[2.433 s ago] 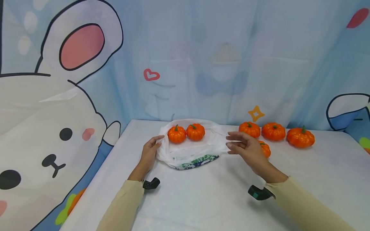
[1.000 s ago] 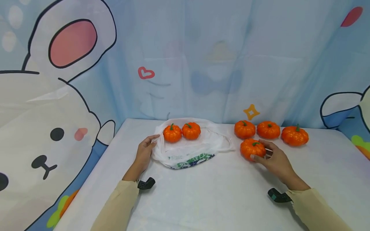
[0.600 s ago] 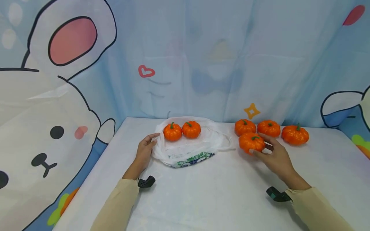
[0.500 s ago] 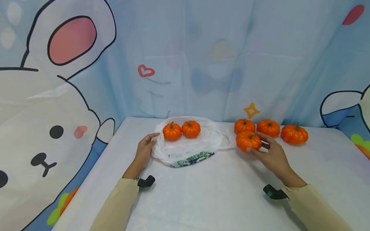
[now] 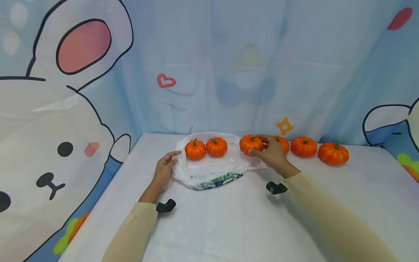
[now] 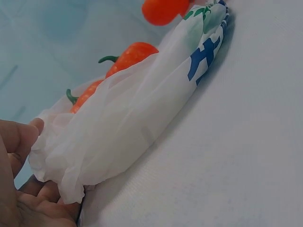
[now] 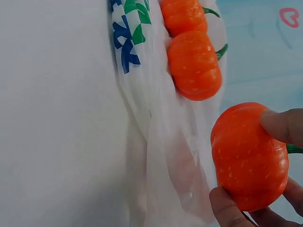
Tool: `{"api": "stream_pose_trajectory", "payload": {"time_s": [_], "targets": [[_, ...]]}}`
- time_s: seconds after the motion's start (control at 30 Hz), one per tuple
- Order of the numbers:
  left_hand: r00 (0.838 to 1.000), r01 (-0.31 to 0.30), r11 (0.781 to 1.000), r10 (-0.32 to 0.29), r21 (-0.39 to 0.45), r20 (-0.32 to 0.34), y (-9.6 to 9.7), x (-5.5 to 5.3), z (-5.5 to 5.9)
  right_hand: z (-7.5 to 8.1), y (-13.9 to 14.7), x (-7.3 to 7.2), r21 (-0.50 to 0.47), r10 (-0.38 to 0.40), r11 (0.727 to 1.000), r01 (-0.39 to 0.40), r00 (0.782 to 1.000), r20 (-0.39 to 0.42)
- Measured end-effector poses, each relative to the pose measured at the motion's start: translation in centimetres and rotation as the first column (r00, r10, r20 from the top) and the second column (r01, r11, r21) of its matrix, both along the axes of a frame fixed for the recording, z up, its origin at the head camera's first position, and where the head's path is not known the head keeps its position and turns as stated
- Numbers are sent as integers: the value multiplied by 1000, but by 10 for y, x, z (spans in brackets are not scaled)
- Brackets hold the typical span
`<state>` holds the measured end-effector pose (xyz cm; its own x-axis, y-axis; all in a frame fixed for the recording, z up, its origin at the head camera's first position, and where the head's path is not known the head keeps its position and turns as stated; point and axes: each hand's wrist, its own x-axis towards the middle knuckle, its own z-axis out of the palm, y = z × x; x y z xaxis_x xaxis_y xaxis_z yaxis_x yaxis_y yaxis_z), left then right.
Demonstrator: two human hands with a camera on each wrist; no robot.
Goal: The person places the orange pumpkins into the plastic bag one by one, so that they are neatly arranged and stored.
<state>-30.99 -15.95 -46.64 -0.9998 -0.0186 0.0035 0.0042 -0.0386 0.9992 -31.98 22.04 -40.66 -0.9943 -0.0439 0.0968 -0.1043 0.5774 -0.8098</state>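
Note:
A white plastic bag (image 5: 209, 169) with a green and blue print lies spread on the table, its mouth wide. Inside it sit two small orange pumpkins, one on the left (image 5: 195, 149) and one beside it (image 5: 216, 147). My left hand (image 5: 162, 171) pinches the bag's left rim between thumb and fingers, as the left wrist view shows. Over the bag's right end, my right hand (image 5: 275, 154) grips a third pumpkin (image 7: 250, 156) by its sides, with thumb and fingertips around it. In the right wrist view that pumpkin is apart from the two in the bag.
Right of the bag, along the back of the table (image 5: 216, 222), stand three more pumpkins: one partly hidden by my right hand (image 5: 283, 142), a middle one (image 5: 304, 146) and a larger one (image 5: 334, 153). A printed cloth (image 5: 203, 43) hangs behind.
My right hand has gone from reaching past the bag to gripping the front pumpkin, lifting it and bringing it left over the bag. My left hand has stayed at the bag's rim.

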Motion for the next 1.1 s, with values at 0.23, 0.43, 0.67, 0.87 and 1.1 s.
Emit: {"api": "stream_pose_trajectory", "payload": {"time_s": [0.23, 0.43, 0.67, 0.87, 1.1], "targets": [[1000, 16, 1000, -16, 1, 0, 1, 0, -1, -9, -27, -29, 41, -14, 999, 12, 998, 60], [1000, 18, 1000, -18, -17, -3, 1, -2, -2, -11, -37, -37, 58, -4, 998, -2, 994, 106], [1000, 15, 1000, -15, -21, -16, 1, -3, 0, -17, -43, -41, 91, -22, 996, 13, 995, 99], [1000, 4, 1000, -4, -16, -18, -2, -4, 1, -14, -48, -41, 107, -11, 994, 2, 996, 84], [1000, 13, 1000, -13, -13, -17, -3, -4, 0, -5, -45, -30, 171, 20, 985, -24, 999, 28]]}}
